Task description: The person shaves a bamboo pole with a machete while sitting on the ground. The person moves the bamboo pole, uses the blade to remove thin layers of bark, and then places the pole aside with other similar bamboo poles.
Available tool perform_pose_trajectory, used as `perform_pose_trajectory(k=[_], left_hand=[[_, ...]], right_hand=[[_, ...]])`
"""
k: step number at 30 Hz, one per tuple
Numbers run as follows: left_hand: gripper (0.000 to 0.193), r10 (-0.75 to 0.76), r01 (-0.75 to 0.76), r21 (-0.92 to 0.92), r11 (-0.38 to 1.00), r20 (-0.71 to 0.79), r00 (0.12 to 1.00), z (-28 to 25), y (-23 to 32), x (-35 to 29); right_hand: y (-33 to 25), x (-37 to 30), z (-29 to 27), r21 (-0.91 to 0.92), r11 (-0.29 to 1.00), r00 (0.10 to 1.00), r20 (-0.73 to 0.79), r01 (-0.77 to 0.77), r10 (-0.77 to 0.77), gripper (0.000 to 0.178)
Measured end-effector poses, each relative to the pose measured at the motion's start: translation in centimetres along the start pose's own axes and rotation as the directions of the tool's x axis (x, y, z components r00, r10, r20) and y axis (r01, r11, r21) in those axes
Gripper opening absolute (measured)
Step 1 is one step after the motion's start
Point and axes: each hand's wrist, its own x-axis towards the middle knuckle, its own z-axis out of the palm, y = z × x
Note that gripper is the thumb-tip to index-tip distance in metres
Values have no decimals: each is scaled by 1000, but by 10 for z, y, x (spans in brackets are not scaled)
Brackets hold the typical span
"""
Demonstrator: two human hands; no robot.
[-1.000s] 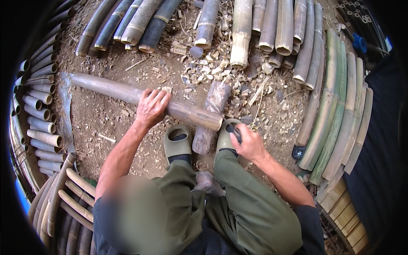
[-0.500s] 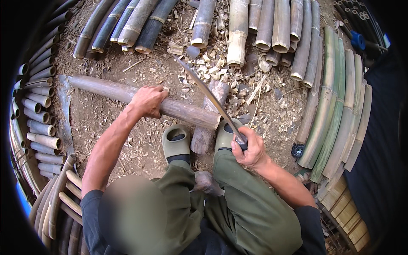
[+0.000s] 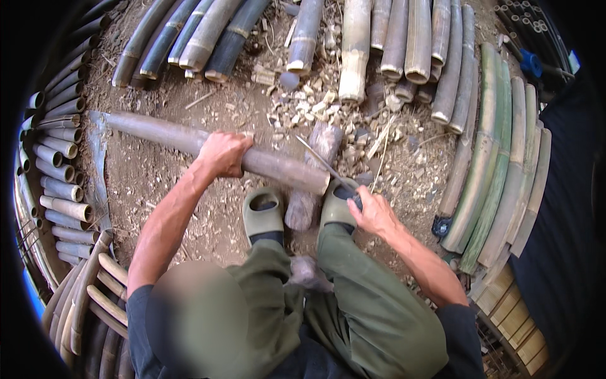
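Note:
My left hand [image 3: 225, 153] is wrapped over a thick grey-brown bamboo pole [image 3: 287, 169], which lies slanting across the ground in front of me. The pole's near right end rests on a wooden log [image 3: 304, 208] between my feet. In my closed right hand [image 3: 375, 213] is the dark handle of a machete [image 3: 320, 159]. Its narrow blade points forward and left, beside the cut end of the pole. Whether the blade touches the pole I cannot tell.
Cut bamboo poles [image 3: 210, 38] lie in rows at the far side, with more poles [image 3: 495, 151] at the right and a stack [image 3: 63, 183] at the left. Wood chips [image 3: 322, 107] litter the dirt. My feet in green clogs [image 3: 264, 211] flank the log. Dark cloth [image 3: 562, 208] hangs at the right.
The machete has swung down from a raised position, its blade now lower and its tip nearer the pole's end. My left hand keeps its hold on the bamboo pole.

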Motion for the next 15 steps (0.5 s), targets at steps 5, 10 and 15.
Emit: perform_pose_trajectory(k=[5, 10, 15], left_hand=[[36, -21, 24, 54, 998, -49, 999, 21, 19, -7], [40, 36, -10, 103, 995, -259, 965, 20, 15, -13], [42, 60, -21, 87, 996, -470, 880, 46, 7, -14]], right_hand=[[-44, -30, -6, 261, 851, 829, -474, 456, -298, 32], [4, -9, 16, 14, 995, 995, 5, -99, 99, 32], [-45, -21, -11, 245, 906, 902, -354, 346, -248, 28]])
